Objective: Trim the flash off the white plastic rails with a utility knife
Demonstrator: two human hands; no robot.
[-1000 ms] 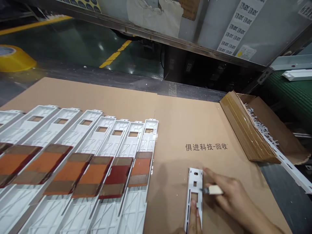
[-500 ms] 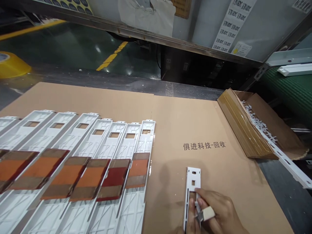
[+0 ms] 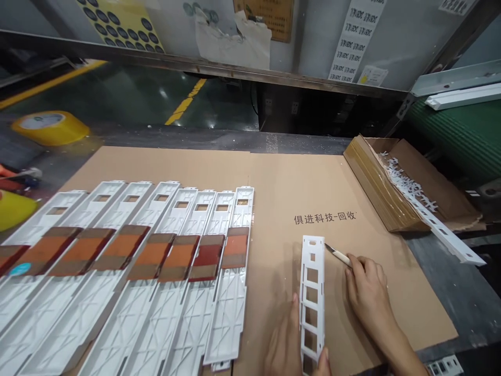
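A white plastic strip [image 3: 312, 282] with a row of rectangular windows lies lengthwise on the cardboard. My left hand [image 3: 285, 339] grips its lower part, fingers along the left edge and thumb at the right. In my right hand [image 3: 370, 295] is a small knife [image 3: 340, 256] with a pale handle. Its dark, pointed blade is just right of the strip's top end. To the left, several long white plastic trays [image 3: 229, 324] lie side by side, with brown, orange and red pieces [image 3: 206, 258] across their middles.
An open cardboard box [image 3: 376, 188] at the right holds small white scraps, and another white strip [image 3: 450, 240] juts over its edge. Yellow tape [image 3: 52, 128] is at the far left. Printed cardboard [image 3: 289, 183] covers the bench. Green ribbed material [image 3: 462, 122] is at upper right.
My right hand has moved up and right, away from the strip, taking the knife with it. More of the strip shows, with its windows uncovered. The camera view has shifted.
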